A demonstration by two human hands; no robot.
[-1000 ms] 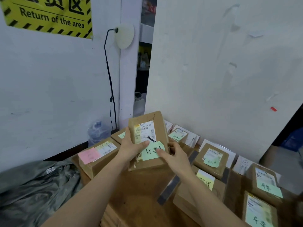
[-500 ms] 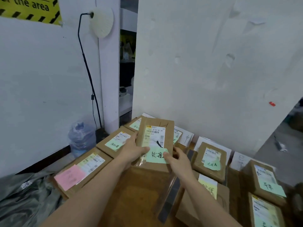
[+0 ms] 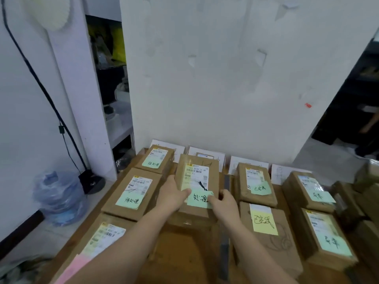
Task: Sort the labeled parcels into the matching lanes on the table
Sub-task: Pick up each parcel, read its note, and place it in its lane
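A brown cardboard parcel (image 3: 195, 177) with a white shipping label and a green handwritten note sits low in the second lane from the left. My left hand (image 3: 171, 195) grips its left edge, thumb on the note. My right hand (image 3: 224, 200) holds its lower right corner, thumb on the note too. The wooden table (image 3: 180, 249) shows bare in front of the parcel. White lane cards (image 3: 207, 153) stand along the back wall. Other parcels lie in lanes on either side.
Three parcels (image 3: 133, 191) line the left lane. To the right lie a green-noted parcel (image 3: 255, 181), a yellow-noted one (image 3: 266, 228) and two more (image 3: 322, 236). A dark tape strip (image 3: 225, 232) divides lanes. A blue water jug (image 3: 59, 197) stands on the floor left.
Both hands have carried the parcel forward and down from an upright tilt to a flatter position in the second lane. The view has tipped downward and shifted right.
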